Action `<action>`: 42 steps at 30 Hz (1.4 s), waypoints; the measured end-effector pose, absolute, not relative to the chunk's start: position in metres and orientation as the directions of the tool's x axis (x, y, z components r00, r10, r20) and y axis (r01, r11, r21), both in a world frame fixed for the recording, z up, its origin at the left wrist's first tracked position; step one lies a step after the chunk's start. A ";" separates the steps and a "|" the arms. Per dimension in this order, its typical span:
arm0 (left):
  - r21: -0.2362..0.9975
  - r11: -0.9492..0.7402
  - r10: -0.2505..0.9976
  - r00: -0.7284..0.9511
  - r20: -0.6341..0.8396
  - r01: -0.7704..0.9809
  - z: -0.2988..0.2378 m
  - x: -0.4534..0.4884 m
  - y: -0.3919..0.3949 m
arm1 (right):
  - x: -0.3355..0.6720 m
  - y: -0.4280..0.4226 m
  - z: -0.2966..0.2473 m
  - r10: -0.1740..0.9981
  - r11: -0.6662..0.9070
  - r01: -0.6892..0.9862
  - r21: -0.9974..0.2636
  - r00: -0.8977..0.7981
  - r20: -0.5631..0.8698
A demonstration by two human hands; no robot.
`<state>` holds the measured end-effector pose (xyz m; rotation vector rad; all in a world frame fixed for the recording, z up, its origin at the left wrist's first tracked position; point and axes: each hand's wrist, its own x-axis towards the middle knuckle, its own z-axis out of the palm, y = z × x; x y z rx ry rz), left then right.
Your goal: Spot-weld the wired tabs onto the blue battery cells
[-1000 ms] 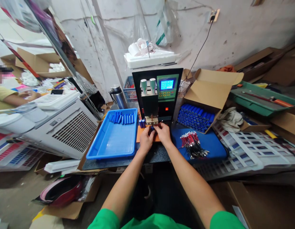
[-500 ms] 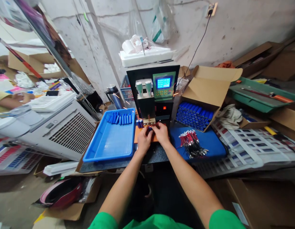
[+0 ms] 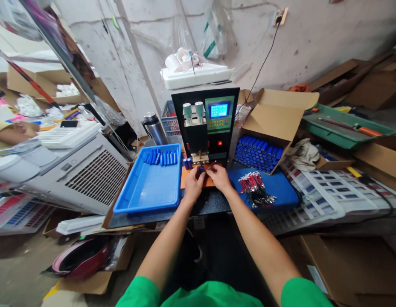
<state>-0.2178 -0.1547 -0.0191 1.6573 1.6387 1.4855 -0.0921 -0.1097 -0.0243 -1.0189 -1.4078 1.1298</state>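
Observation:
Both my hands meet on the orange pad (image 3: 189, 178) just below the welding head of the black spot welder (image 3: 206, 121). My left hand (image 3: 193, 183) and my right hand (image 3: 219, 177) are closed in a pinch on a small blue battery cell (image 3: 202, 169) held between them under the welder's tips. Two more blue cells (image 3: 187, 163) stand beside the welding head at its left. To my right lies a bundle of red and black wire leads (image 3: 254, 190) on a blue mat (image 3: 283, 192).
A blue tray (image 3: 147, 187) with a row of several cells sits at the left, an open cardboard box of blue cells (image 3: 260, 153) at the right. A white cooler unit (image 3: 85, 175) stands at the left. Another person's arm (image 3: 10, 132) shows far left.
Sparks flew round the welding head half a second ago and are gone now. My hands have stayed pinched at the same spot under the welder.

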 end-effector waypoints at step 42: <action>0.614 -0.390 0.846 0.004 0.533 0.686 -0.020 -0.226 -0.179 | -0.075 -0.114 -0.012 0.955 -0.078 -0.371 -0.925 -0.294 0.037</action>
